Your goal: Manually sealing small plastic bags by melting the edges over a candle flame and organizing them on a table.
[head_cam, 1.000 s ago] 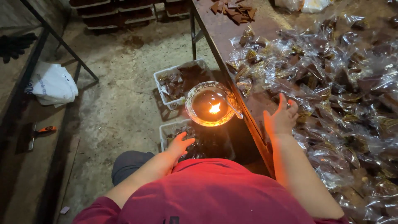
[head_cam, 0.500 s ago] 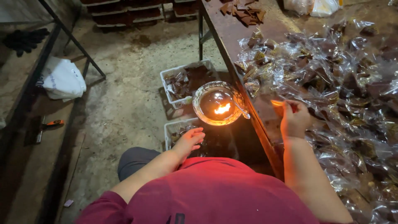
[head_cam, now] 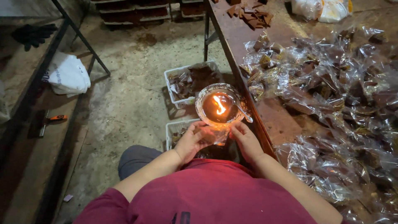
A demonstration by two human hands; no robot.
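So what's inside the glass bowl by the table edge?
The glass bowl holds dark liquid with a burning flame in the middle, and a spoon leans over its rim. Glare hides whatever feeds the flame below the surface.

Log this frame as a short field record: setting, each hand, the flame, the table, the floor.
setting: dim workroom, seen from above the person's lap
left hand: holds one side of a small clear wrapped packet
right hand: holds the packet's other side
flame: burns in a round glass bowl, just beyond the packet
table: brown, heaped with clear-wrapped pieces
floor: two white baskets with dark pieces, a white bag at left
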